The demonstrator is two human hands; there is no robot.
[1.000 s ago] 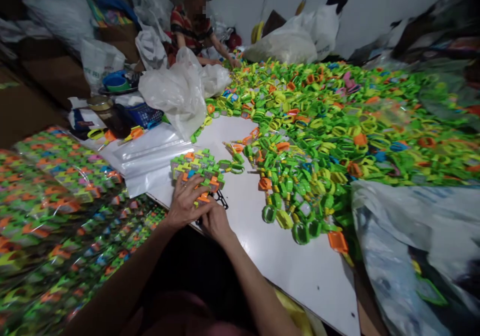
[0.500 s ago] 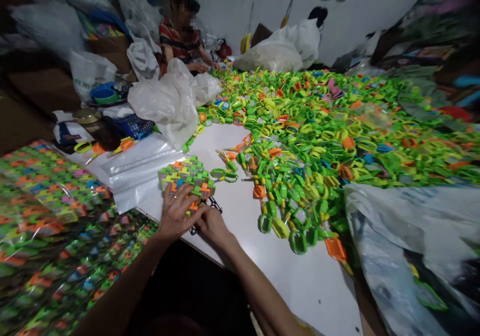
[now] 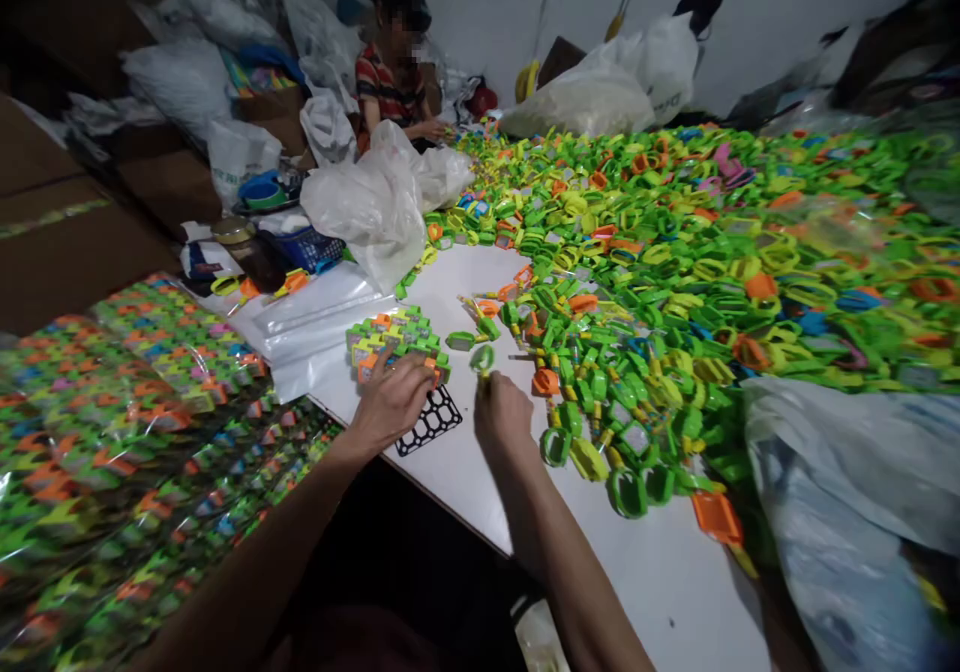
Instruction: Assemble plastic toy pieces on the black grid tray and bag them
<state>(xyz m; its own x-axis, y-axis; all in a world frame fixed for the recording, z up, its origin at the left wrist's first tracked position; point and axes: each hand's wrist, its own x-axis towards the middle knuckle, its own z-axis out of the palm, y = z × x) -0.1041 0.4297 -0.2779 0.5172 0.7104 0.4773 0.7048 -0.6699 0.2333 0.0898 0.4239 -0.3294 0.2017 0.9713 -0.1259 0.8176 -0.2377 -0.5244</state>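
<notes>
My closed right hand (image 3: 507, 417) pinches a green plastic loop (image 3: 482, 357); leftward, my left hand (image 3: 394, 392), grip unclear, should steady the multicoloured cluster (image 3: 396, 328).

green, yellow and orange plastic pieces (image 3: 630, 252), black frame (image 3: 430, 420), white tabletop (image 3: 474, 474); red-and-dark striped shirt (image 3: 384, 84)

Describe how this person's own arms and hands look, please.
They are human arms, with the forearms bare: no sleeves, cables or markings show. The left hand and right hand wear no gloves, and no watch is visible. Any ring is too small to make out.
</notes>
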